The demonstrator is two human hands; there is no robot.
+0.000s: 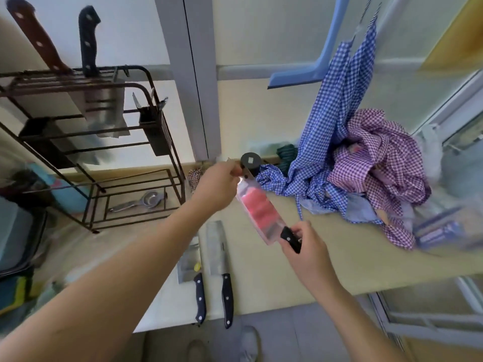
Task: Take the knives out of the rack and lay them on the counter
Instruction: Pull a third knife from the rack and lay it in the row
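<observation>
A good deal here is smeared. The dark wire rack (86,142) is blurred along its rails, and the two blades hanging inside it are hazy; only their handles stand clear above the top bars, a brown-handled knife (36,35) and a black-handled knife (88,40) just beside it. Two dark cups hang on the rack's frame, and I cannot make out what the near-side cup (154,131) holds beyond a pale sliver poking up. On the rack's bottom shelf lies a metal squeezer (141,201).

Out past the rack, over the counter (261,265), the person holds a cleaver (261,215) up in the air with both hands. Its blade sits in a clear sleeve with a pink-red panel; any print on it is too blurred to read. The right hand (305,246) is wrapped around the black handle, fingers closed on it. The left hand (218,185) pinches the sleeve's far tip.

Nearer than the rack, two knives already lie on the counter side by side, apart: one cleaver with a yellow spot (193,278) and a narrower cleaver (220,265), both handles pointing toward the counter's edge.

Farther along from the rack, a heap of checked cloth (360,163), blue and purple, spills over the counter and hides whatever lies beneath. A black round knob (250,161) shows behind the left hand.
</observation>
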